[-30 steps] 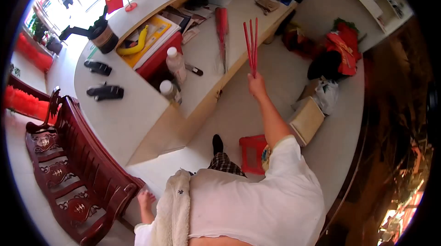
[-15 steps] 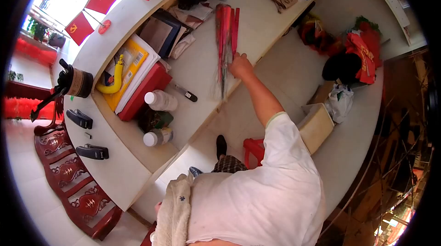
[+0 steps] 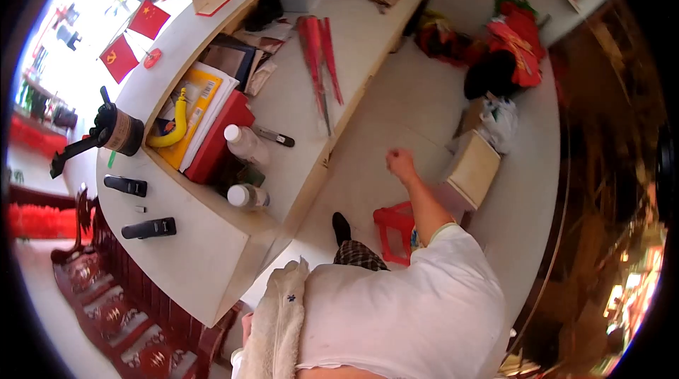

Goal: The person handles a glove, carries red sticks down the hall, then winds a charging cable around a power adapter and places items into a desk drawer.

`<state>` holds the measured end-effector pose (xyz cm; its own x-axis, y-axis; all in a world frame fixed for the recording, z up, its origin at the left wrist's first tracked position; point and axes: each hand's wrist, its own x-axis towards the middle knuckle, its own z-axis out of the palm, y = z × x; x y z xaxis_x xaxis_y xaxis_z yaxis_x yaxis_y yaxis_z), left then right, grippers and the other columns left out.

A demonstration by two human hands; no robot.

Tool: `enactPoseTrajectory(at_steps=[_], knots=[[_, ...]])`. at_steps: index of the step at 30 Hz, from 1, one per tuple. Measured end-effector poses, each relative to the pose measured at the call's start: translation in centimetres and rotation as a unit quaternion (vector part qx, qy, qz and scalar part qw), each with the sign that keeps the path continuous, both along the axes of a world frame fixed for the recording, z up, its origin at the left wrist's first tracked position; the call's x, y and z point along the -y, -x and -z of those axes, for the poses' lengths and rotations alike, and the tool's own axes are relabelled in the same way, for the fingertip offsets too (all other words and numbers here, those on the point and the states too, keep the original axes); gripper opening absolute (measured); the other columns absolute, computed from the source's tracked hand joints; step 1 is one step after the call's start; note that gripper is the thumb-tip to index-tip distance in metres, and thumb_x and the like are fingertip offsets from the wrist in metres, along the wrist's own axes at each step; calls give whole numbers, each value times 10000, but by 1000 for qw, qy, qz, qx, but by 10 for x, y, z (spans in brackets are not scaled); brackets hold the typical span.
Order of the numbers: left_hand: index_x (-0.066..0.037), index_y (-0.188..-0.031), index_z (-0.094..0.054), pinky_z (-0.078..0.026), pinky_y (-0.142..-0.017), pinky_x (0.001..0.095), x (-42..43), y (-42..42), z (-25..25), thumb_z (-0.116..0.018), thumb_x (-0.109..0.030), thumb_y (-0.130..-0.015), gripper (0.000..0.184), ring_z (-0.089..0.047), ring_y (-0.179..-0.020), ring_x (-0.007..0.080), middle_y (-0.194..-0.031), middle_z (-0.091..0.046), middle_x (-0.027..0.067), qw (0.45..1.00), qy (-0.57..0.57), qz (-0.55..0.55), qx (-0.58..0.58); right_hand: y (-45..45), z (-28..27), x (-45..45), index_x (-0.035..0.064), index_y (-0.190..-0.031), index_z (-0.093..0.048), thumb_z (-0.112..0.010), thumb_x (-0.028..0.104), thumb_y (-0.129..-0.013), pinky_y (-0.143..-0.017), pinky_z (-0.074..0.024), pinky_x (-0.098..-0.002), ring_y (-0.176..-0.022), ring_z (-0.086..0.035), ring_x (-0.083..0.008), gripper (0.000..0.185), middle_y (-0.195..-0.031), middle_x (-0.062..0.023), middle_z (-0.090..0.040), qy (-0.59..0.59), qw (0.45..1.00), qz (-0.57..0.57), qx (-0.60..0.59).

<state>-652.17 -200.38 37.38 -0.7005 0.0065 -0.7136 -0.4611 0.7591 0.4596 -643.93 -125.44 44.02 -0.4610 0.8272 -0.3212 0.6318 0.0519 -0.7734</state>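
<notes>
Head view: the right hand [image 3: 401, 164], loosely curled and apparently unladen, is between grasps, apart from slim red sticks [image 3: 330, 53], suited to a narrow pinch, beside a clear-wrapped red bundle [image 3: 311, 46] on the left-hand white desk [image 3: 368, 32]; the left hand's [image 3: 247, 324] state cannot be told.

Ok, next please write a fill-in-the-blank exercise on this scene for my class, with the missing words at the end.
The right hand holds ____ of the red sticks, which lie on the desk. The number of small flags standing on the counter is ____. Both staplers are coloured ____. The bottle lids are coloured ____.

Missing words: none; two; black; white.
</notes>
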Motion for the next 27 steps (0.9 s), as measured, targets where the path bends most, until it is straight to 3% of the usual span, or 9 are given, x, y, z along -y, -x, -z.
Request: enactPoseTrajectory(at_steps=[2, 6, 7, 8, 9, 11, 20, 22, 27], knots=[[4, -717, -625, -429, -507, 295, 20, 24, 22, -583, -181, -781, 200, -536, -560, 155, -629, -582, 51, 998, -7, 70, -2, -84, 35, 48, 58, -791, -622, -611, 223, -708, -642, -463, -406, -750, -591, -306, 185, -791, -156, -612, -322, 790, -426, 301], [16, -789, -596, -431, -473, 321, 48, 76, 44, -555, -162, -800, 183, -532, -544, 176, -635, -568, 66, 982, -95, 33, 158, -286, 112, 225, 62, -672, -624, -503, 330, -770, -612, -450, -462, -655, -599, -311, 310, -680, -149, -614, -202, 885, -234, 349], [15, -796, -585, -440, -475, 328, 55, 84, 44, -548, -161, -802, 180, -537, -547, 184, -643, -566, 73, 979, -78, 37, 186, -337, 129, 272, 35, -658, -616, -490, 289, -777, -503, -445, -432, -556, -589, -296, 308, -630, -127, -606, 78, 969, -15, 233], [14, -803, -575, -449, -478, 335, 60, 95, 45, -541, -160, -805, 178, -541, -549, 192, -650, -565, 79, 978, -54, 61, 194, -372, 122, 339, 15, -609, -592, -496, 208, -770, -417, -435, -374, -494, -572, -245, 270, -591, -137, -586, -265, 854, -250, 373], [14, -810, -564, -458, -480, 342, 63, 99, 35, -534, -159, -807, 176, -546, -552, 201, -657, -563, 86, 976, -33, 92, 196, -393, 108, 403, 14, -644, -573, -524, 148, -764, -385, -422, -368, -475, -553, -238, 186, -565, -132, -552, 105, 969, 8, 222], [12, -824, -543, -476, -484, 356, 63, 107, 8, -521, -157, -812, 172, -556, -558, 217, -671, -560, 100, 969, 5, 161, 185, -433, 76, 529, 14, -666, -524, -549, 69, -764, -348, -396, -364, -442, -514, -229, 115, -537, -121, -501, 331, 819, 462, 70], [-34, -808, -478, -504, -471, 364, -32, 86, 3, -511, -143, -816, 114, -532, -505, 235, -637, -516, 105, 943, -30, 258, 208, -530, 97, 792, 82, -577, -506, -494, 143, -818, -351, -347, -314, -437, -488, -153, 249, -541, -83, -535, 323, 738, 584, -100], [-41, -931, -504, -438, -741, 412, -83, 24, -20, -425, -244, -885, 222, -528, -798, 255, -859, -551, 94, 850, -231, 264, 392, -535, 69, 794, 37, -832, -535, -477, 235, -863, -581, -507, -365, -641, -586, -245, 208, -780, -134, -593, 289, 625, 628, -363], [-83, -1255, -411, -267, -1019, 425, -171, -276, -159, -402, -422, -876, 509, -343, -1232, 272, -1309, -403, 119, 623, -326, 323, 633, -612, -108, 818, 5, -1258, -386, -291, 478, -906, -1026, -262, -396, -1214, -358, -305, 598, -1295, -180, -401, 54, 478, 467, -742]])
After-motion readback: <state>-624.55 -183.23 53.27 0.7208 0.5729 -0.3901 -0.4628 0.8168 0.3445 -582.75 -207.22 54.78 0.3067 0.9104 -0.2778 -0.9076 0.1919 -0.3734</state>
